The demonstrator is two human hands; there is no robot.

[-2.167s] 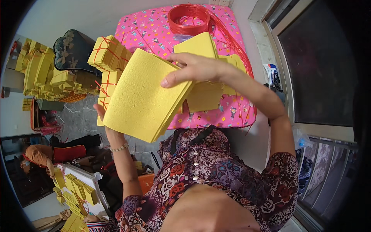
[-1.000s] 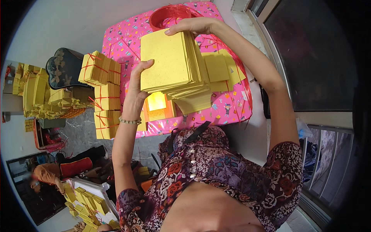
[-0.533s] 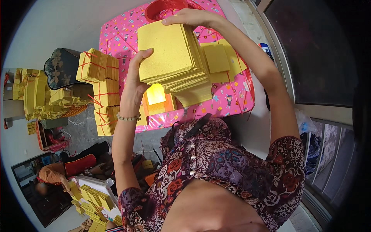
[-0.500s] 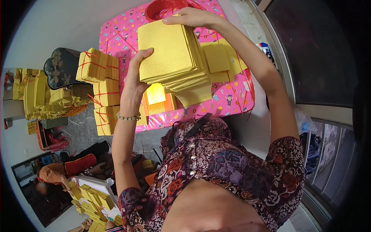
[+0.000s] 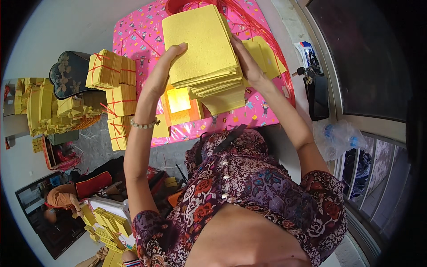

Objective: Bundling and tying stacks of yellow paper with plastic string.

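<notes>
A thick stack of yellow paper sheets (image 5: 202, 44) is held up over the pink patterned table cover (image 5: 178, 135). My left hand (image 5: 165, 66) grips its left side, thumb lying on the top sheet. On the right side, my right hand (image 5: 247, 64) presses the edges, its fingertips partly hidden by the stack. The lower sheets are uneven and fan out toward me. Below the stack lies an orange-and-yellow sheet (image 5: 179, 100) in bright light. More flat yellow sheets (image 5: 264, 58) lie on the table beyond my right hand.
Yellow paper bundles tied with red string (image 5: 121, 98) are piled at the table's left edge. A red basin (image 5: 175, 6) and loose red strings (image 5: 253, 20) are at the back. A dark floral-backed chair (image 5: 71, 75) stands left. Another person (image 5: 62, 198) is at lower left, near more yellow paper.
My right hand has moved from the stack's far top edge down to its right side. The stack has shifted slightly away and its edges look more even. My left hand keeps its grip.
</notes>
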